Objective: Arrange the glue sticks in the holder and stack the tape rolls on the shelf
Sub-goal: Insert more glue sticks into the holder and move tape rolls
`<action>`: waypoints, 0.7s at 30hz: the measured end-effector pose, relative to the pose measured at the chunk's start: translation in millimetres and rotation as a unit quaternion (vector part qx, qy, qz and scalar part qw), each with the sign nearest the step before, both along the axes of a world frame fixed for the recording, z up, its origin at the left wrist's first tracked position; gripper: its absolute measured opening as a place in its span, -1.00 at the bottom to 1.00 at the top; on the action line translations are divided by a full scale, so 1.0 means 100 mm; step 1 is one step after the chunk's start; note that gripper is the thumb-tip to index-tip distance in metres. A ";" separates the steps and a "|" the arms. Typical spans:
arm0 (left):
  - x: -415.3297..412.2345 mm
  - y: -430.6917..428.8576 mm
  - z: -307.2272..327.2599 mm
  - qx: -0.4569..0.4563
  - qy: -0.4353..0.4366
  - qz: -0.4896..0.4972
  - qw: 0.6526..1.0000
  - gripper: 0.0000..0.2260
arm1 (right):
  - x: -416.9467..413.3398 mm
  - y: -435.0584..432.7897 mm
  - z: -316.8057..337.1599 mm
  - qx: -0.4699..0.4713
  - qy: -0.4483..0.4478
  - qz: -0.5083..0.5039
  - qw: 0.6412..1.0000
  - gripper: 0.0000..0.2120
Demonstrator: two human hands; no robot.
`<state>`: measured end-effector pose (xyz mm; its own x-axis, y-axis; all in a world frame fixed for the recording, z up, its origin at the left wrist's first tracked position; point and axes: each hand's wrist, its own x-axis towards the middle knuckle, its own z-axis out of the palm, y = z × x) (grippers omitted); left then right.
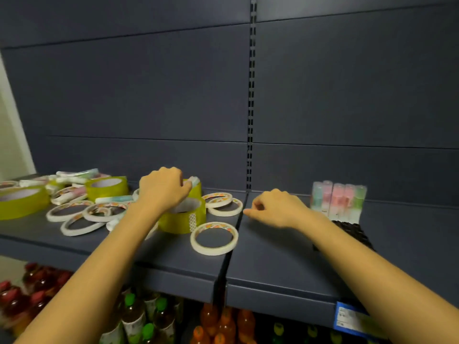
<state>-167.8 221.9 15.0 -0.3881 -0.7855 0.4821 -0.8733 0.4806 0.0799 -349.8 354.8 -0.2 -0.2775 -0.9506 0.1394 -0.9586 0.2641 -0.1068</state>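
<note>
Some standing glue sticks (339,201) wait at the right of the shelf (285,259), but more lie among unstacked tape rolls (214,238) on the left, where the left hand (162,188) grips a loose glue stick (194,181) and the right hand (275,207) is curled and empty.

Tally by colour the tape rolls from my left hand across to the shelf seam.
Yellow rolls: 2
White rolls: 3
Total: 5
</note>
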 end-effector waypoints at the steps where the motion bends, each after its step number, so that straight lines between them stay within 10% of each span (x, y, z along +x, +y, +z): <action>1: 0.10 -0.09 0.00 0.016 -0.002 0.018 1.000 -0.67 | 0.06 -0.06 -0.06 0.018 -0.003 -0.006 1.000 -0.61; 8: 0.44 -0.54 -0.08 0.107 -0.055 0.018 0.993 -0.53 | 0.38 -0.30 -0.25 0.113 0.024 -0.055 0.992 -0.53; 21: 0.28 -0.90 -0.19 0.170 -0.105 -0.104 0.974 -0.66 | 0.33 -0.03 -0.17 0.009 0.001 -0.137 0.991 -0.57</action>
